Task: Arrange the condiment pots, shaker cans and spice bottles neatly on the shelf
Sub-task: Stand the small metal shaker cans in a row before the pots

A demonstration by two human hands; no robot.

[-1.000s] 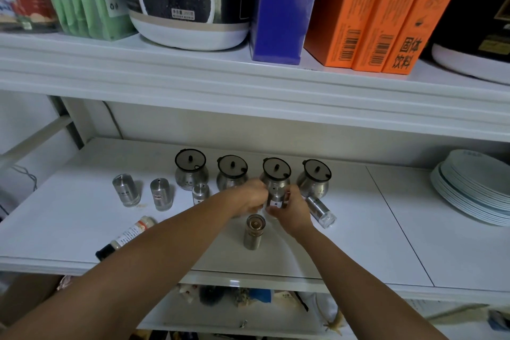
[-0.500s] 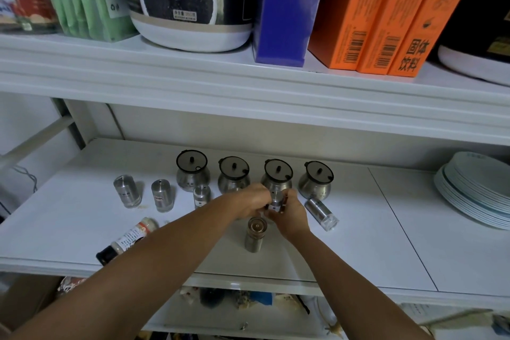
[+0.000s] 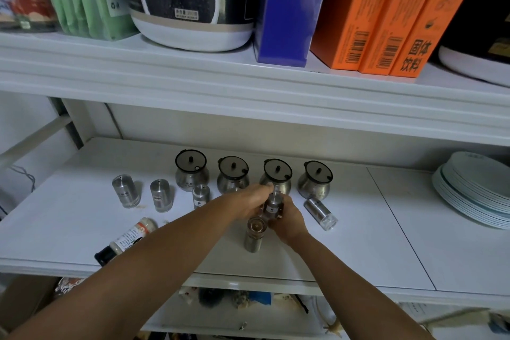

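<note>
A: Entry, both hands. State?

B: The left hand (image 3: pixel 247 201) is curled round the held shaker can (image 3: pixel 273 204) from its left, fingers over the top. The right hand (image 3: pixel 289 219) grips the same can from the right and below. The can is upright, just in front of the third condiment pot (image 3: pixel 277 172). I cannot tell whether its base touches the shelf (image 3: pixel 358 243).

A: Other task items?

B: There are four pots in a row at the back, black lids on: the first condiment pot (image 3: pixel 191 171), second condiment pot (image 3: pixel 233 175), the third, and the fourth condiment pot (image 3: pixel 316 181). Three cans stand upright to the left: the far-left shaker can (image 3: pixel 125 190), the second shaker can (image 3: pixel 161 194), and the small shaker can (image 3: pixel 201 196), which is just before the first pot. The fallen shaker can (image 3: pixel 320 212) lies on its side just right of the right hand. The tall metal bottle (image 3: pixel 255 234) stands upright just in front of the hands. The spice bottle (image 3: pixel 129 237) lies on its side near the front edge, black cap toward the edge, partly behind the left forearm.

A: Non-task?

B: A plate stack (image 3: pixel 474 190) sits at the right end of the shelf. Orange boxes (image 3: pixel 386 8) stand on the upper shelf.
</note>
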